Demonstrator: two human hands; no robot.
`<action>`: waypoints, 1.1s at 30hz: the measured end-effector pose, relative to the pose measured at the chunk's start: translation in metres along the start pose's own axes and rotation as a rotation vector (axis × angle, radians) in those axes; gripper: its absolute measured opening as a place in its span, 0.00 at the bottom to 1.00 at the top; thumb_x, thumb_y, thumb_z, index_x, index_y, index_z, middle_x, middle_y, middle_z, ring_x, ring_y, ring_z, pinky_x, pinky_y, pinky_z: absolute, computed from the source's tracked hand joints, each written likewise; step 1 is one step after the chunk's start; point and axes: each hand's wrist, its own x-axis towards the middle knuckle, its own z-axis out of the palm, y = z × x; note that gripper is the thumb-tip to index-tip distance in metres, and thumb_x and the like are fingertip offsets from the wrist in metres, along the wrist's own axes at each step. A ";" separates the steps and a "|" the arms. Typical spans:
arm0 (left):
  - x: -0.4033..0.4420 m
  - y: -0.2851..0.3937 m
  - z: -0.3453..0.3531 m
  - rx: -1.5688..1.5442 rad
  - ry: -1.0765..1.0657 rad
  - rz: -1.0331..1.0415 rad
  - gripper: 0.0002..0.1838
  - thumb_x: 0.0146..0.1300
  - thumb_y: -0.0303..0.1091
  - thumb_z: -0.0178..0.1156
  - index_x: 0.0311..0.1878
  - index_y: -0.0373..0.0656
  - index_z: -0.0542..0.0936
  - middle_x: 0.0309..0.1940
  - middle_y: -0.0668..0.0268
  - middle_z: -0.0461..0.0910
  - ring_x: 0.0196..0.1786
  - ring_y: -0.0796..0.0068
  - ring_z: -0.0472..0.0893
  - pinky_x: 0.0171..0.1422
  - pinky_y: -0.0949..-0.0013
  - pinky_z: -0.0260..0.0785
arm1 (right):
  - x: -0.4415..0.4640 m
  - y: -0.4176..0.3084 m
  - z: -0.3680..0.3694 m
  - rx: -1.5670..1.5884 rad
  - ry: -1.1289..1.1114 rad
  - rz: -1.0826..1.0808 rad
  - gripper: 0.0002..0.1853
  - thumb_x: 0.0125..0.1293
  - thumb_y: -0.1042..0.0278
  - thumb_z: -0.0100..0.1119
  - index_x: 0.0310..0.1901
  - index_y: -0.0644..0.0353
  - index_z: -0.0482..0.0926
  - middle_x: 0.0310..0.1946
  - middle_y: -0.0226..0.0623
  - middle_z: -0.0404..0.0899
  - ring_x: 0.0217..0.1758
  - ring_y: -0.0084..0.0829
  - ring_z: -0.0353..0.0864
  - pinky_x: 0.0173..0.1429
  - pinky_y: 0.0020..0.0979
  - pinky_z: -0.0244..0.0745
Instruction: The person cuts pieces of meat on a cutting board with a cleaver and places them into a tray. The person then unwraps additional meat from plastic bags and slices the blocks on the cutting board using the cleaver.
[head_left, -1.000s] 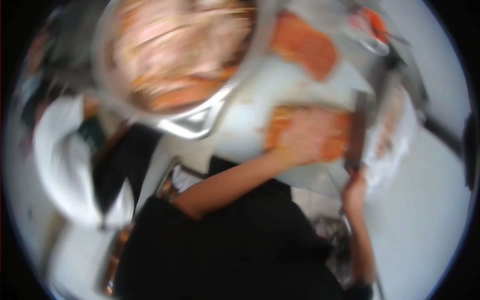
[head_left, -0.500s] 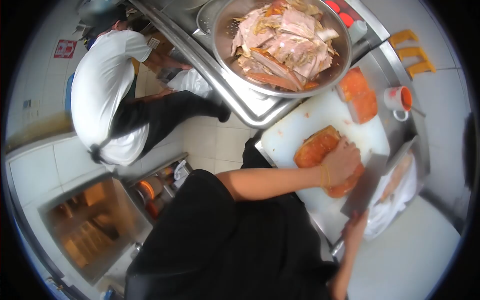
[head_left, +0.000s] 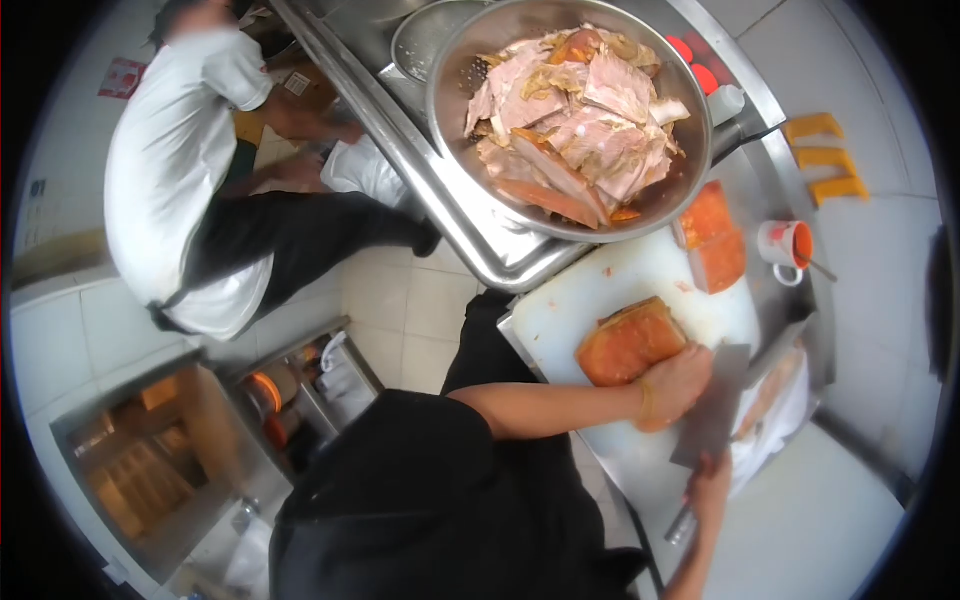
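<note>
A browned slab of meat (head_left: 622, 345) lies on the white cutting board (head_left: 560, 300). My left hand (head_left: 678, 382) rests on its right end, fingers curled, a yellow band at the wrist. Just to the right, a broad cleaver (head_left: 712, 405) is held by my right hand (head_left: 708, 490), its blade beside the meat and close to my left fingertips. Two more orange-brown pieces (head_left: 718, 262) sit at the board's upper right. Beyond the board stands a large metal bowl (head_left: 440, 120) of sliced meat (head_left: 590, 110).
A white mug (head_left: 775, 240) stands right of the board. Meat in a plastic bag (head_left: 765, 430) lies past the cleaver. At upper left, a person in a white shirt (head_left: 165, 170) bends over a plastic bag. Below them is an open cabinet (head_left: 200, 480).
The view has shifted and sharpened. My left fingers, earlier spread on the meat, are now drawn in at its right end. The cleaver stays in my right hand beside the meat.
</note>
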 end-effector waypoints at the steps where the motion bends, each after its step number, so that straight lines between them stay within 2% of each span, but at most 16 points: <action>1: 0.000 -0.001 -0.001 -0.016 -0.015 0.002 0.18 0.53 0.46 0.55 0.40 0.42 0.79 0.36 0.66 0.72 0.45 0.67 0.67 0.55 0.65 0.54 | 0.004 0.000 0.001 -0.006 -0.007 0.009 0.11 0.69 0.76 0.40 0.52 0.64 0.63 0.22 0.38 0.68 0.09 0.27 0.65 0.11 0.27 0.64; 3: -0.002 -0.005 0.000 -0.008 0.025 0.075 0.21 0.53 0.45 0.55 0.43 0.39 0.78 0.38 0.62 0.73 0.48 0.65 0.66 0.58 0.62 0.53 | 0.016 0.007 0.011 -0.015 -0.033 0.036 0.11 0.69 0.76 0.39 0.52 0.64 0.63 0.23 0.39 0.69 0.08 0.27 0.65 0.11 0.27 0.64; 4: -0.002 -0.004 0.005 -0.026 0.000 0.067 0.21 0.53 0.45 0.55 0.43 0.39 0.78 0.38 0.62 0.73 0.48 0.65 0.66 0.58 0.62 0.53 | 0.021 0.018 0.018 -0.003 0.022 0.011 0.11 0.69 0.76 0.39 0.52 0.65 0.63 0.23 0.40 0.68 0.07 0.27 0.63 0.10 0.27 0.62; 6: -0.002 0.000 0.015 0.091 0.125 0.014 0.21 0.53 0.44 0.54 0.44 0.38 0.78 0.39 0.60 0.74 0.47 0.62 0.67 0.58 0.59 0.55 | 0.017 0.025 0.029 -0.002 0.057 0.016 0.11 0.69 0.76 0.40 0.52 0.65 0.63 0.24 0.40 0.68 0.06 0.27 0.61 0.09 0.27 0.61; 8: -0.004 0.000 0.019 -0.004 0.054 0.004 0.19 0.52 0.42 0.54 0.43 0.38 0.78 0.38 0.60 0.73 0.46 0.61 0.68 0.58 0.58 0.57 | 0.022 0.005 0.035 -0.113 0.144 -0.060 0.16 0.65 0.81 0.39 0.54 0.67 0.63 0.30 0.45 0.73 0.17 0.33 0.75 0.22 0.30 0.75; 10: 0.002 0.001 0.033 -0.233 0.044 0.002 0.16 0.50 0.39 0.55 0.39 0.38 0.77 0.36 0.60 0.73 0.45 0.59 0.70 0.54 0.57 0.60 | 0.057 0.046 0.051 -0.070 0.215 -0.484 0.24 0.57 0.88 0.37 0.58 0.70 0.61 0.40 0.51 0.76 0.40 0.42 0.81 0.46 0.36 0.79; 11: 0.001 0.004 0.050 -0.418 0.079 0.007 0.14 0.49 0.37 0.56 0.37 0.39 0.76 0.34 0.60 0.73 0.44 0.59 0.71 0.52 0.56 0.61 | 0.059 0.063 0.054 0.226 0.161 -0.288 0.30 0.49 0.92 0.34 0.58 0.72 0.63 0.49 0.53 0.75 0.58 0.45 0.74 0.63 0.39 0.68; 12: 0.004 -0.003 0.023 -0.437 0.073 0.000 0.12 0.46 0.35 0.58 0.34 0.40 0.75 0.33 0.59 0.72 0.44 0.60 0.71 0.49 0.56 0.62 | 0.050 0.037 0.055 0.022 0.311 -0.246 0.28 0.47 0.93 0.34 0.54 0.72 0.66 0.42 0.56 0.77 0.51 0.49 0.78 0.55 0.40 0.73; 13: 0.006 -0.004 0.020 -0.443 0.108 0.006 0.12 0.47 0.35 0.58 0.35 0.41 0.75 0.34 0.60 0.72 0.44 0.62 0.71 0.47 0.57 0.61 | 0.049 0.019 0.044 -0.199 0.252 -0.170 0.19 0.53 0.91 0.40 0.48 0.72 0.67 0.36 0.62 0.76 0.45 0.55 0.79 0.47 0.44 0.74; 14: 0.010 -0.003 0.018 -0.410 -0.041 0.006 0.13 0.49 0.37 0.59 0.38 0.42 0.76 0.37 0.62 0.72 0.46 0.63 0.71 0.48 0.59 0.60 | 0.051 0.018 0.044 -0.176 0.288 -0.193 0.12 0.59 0.84 0.48 0.46 0.72 0.66 0.30 0.65 0.75 0.39 0.62 0.76 0.40 0.48 0.71; 15: 0.012 0.001 0.008 -0.351 -0.019 -0.007 0.14 0.50 0.37 0.60 0.39 0.42 0.76 0.37 0.62 0.71 0.47 0.64 0.71 0.50 0.59 0.60 | 0.052 0.014 0.043 -0.058 0.246 -0.084 0.11 0.63 0.78 0.52 0.45 0.72 0.66 0.28 0.63 0.76 0.37 0.64 0.75 0.37 0.49 0.69; 16: 0.013 0.004 0.000 -0.274 0.004 -0.040 0.15 0.50 0.38 0.62 0.41 0.42 0.76 0.38 0.63 0.71 0.48 0.65 0.71 0.51 0.60 0.59 | 0.051 0.022 0.044 -0.144 0.294 -0.158 0.14 0.68 0.74 0.49 0.50 0.72 0.63 0.18 0.51 0.74 0.12 0.40 0.74 0.17 0.41 0.67; 20: 0.013 0.003 0.007 -0.235 0.023 -0.062 0.17 0.50 0.38 0.64 0.43 0.43 0.77 0.39 0.64 0.70 0.48 0.65 0.70 0.53 0.60 0.58 | 0.041 0.018 0.040 -0.058 0.238 -0.139 0.12 0.67 0.74 0.50 0.46 0.72 0.63 0.20 0.56 0.75 0.15 0.49 0.75 0.21 0.44 0.69; 21: 0.016 0.001 0.012 -0.213 0.019 -0.074 0.17 0.49 0.37 0.65 0.43 0.43 0.77 0.39 0.63 0.70 0.48 0.65 0.70 0.53 0.60 0.58 | 0.033 0.011 0.035 -0.098 0.197 -0.116 0.11 0.64 0.77 0.50 0.43 0.73 0.62 0.25 0.66 0.75 0.34 0.65 0.75 0.36 0.52 0.69; 26: 0.014 0.008 0.010 -0.182 0.055 -0.059 0.18 0.48 0.37 0.65 0.42 0.44 0.76 0.39 0.64 0.71 0.47 0.66 0.70 0.53 0.59 0.57 | -0.042 0.033 0.048 -0.106 0.183 -0.072 0.12 0.64 0.78 0.50 0.45 0.73 0.61 0.24 0.64 0.75 0.32 0.64 0.75 0.35 0.52 0.68; 33: 0.016 0.010 0.011 -0.135 0.025 -0.066 0.19 0.48 0.38 0.65 0.44 0.44 0.76 0.39 0.66 0.71 0.47 0.67 0.70 0.52 0.60 0.57 | -0.009 0.037 0.068 -0.044 0.264 -0.096 0.16 0.63 0.78 0.50 0.49 0.75 0.59 0.23 0.62 0.75 0.29 0.63 0.75 0.32 0.52 0.67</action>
